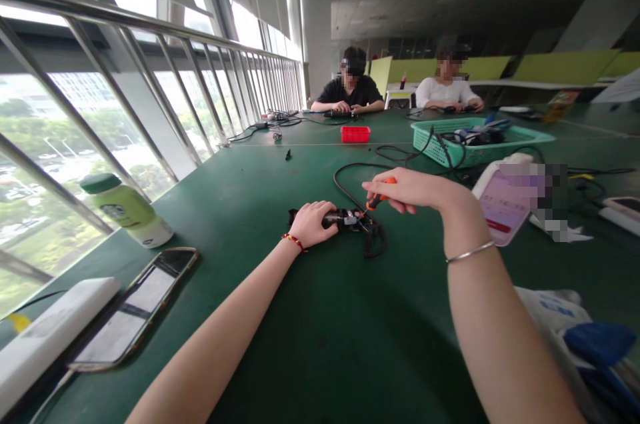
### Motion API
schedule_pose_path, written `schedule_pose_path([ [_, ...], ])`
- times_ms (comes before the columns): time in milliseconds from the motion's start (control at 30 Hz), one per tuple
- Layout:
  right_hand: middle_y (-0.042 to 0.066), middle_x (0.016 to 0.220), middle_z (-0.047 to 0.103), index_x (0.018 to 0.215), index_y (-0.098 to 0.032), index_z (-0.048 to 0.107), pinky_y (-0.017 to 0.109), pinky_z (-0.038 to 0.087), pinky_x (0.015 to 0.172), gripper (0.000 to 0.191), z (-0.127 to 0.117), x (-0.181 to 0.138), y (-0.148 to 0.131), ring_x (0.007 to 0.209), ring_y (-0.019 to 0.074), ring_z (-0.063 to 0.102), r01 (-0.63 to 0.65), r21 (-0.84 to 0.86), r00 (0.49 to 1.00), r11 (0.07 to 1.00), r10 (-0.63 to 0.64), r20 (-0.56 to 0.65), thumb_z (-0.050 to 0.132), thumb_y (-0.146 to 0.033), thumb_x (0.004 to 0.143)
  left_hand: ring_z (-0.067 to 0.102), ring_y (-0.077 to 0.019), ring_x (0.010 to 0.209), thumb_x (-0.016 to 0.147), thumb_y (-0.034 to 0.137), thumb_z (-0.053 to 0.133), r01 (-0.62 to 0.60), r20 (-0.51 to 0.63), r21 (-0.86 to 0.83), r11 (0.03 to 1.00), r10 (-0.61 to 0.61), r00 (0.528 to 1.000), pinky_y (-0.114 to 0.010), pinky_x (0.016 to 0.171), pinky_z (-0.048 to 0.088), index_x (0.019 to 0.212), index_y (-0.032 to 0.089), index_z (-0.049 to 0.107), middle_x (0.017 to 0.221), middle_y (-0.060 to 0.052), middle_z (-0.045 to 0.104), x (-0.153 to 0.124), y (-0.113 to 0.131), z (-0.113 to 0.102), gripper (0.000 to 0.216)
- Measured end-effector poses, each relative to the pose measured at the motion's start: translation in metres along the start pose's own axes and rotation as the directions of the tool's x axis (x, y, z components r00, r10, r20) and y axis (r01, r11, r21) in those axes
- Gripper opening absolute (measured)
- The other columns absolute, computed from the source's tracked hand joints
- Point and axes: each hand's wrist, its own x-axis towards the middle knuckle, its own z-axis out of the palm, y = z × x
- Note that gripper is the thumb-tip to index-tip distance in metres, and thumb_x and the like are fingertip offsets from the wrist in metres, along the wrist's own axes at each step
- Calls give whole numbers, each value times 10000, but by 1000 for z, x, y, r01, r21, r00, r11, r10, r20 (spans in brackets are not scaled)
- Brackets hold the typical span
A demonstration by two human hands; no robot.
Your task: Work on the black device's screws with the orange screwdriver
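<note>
The left hand (313, 224) holds the black gadget (350, 219) steady; right hand (405, 189) fingers grip the orange screwdriver (377, 197), best kept straight

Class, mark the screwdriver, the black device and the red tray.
screwdriver (375, 199), head view, orange handle below the fingers.
black device (346, 218), head view, its exposed wired part.
red tray (355, 135), head view, front wall.

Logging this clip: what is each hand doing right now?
Left hand: closed over the black device.
Right hand: closed on the orange-handled screwdriver.
</note>
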Motion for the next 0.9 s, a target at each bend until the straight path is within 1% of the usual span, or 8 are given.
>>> schedule_pose_path([
  [67,-29,480,513,841,-191,579,193,356,392,300,-4,-3,1,379,73,449,27,-40,999,999,-25,43,502,-480,844,586,-209,883,734,357,534,1,2,1,1000,-1,1000,-334,819,424,974,209,551,956,-29,629,0,0,1,283],
  [167,-14,602,587,966,-192,551,198,445,505,226,-10,-9,6,506,94,557,40,-35,997,999,-38,74,576,-357,814,587,-211,885,734,348,529,-3,-4,1,1000,3,1000,-336,818,427,979,204,549,952,-33,631,0,-1,2,284],
  [300,24,759,631,926,-195,571,219,489,578,180,-15,-12,15,636,125,627,26,-41,994,999,-22,110,618,-269,769,586,-212,868,734,343,525,-6,-18,6,1000,6,1000,-340,802,433,972,199,550,937,-34,631,0,-1,3,280],
  [433,12,637,588,932,-188,525,219,451,484,251,-13,-10,17,509,116,579,-103,-31,987,994,106,119,465,-423,865,585,-213,860,734,348,526,-4,-16,10,1000,5,1000,-342,794,437,966,198,552,931,-32,632,-1,-1,3,277],
  [500,-19,548,528,894,-188,506,203,390,430,319,-12,-8,17,405,81,481,-110,-45,988,993,114,103,362,-473,898,585,-214,867,732,345,527,-2,-15,11,1000,2,1000,-342,798,437,971,199,552,942,-31,632,-1,0,3,281],
  [600,-48,502,469,863,-199,504,192,324,399,296,-10,-7,14,363,58,379,-71,-61,993,996,77,89,334,-437,910,585,-215,870,734,347,528,4,-9,19,1000,-4,1000,-343,802,437,976,202,554,945,-28,633,-1,0,2,284],
  [733,-29,561,545,960,-200,507,200,392,463,177,-11,-12,9,445,87,500,-75,-78,995,994,79,53,451,-341,869,586,-217,877,740,351,521,5,-3,23,1000,-5,1000,-347,801,439,987,198,560,961,-31,633,-1,1,2,293],
  [900,47,892,670,1007,-202,519,218,458,559,278,-16,-20,7,666,143,648,-51,-170,998,984,44,-45,620,-278,759,583,-223,911,755,363,506,12,-2,35,999,-12,1000,-351,817,435,1006,202,575,988,-35,632,-2,2,1,306],
])
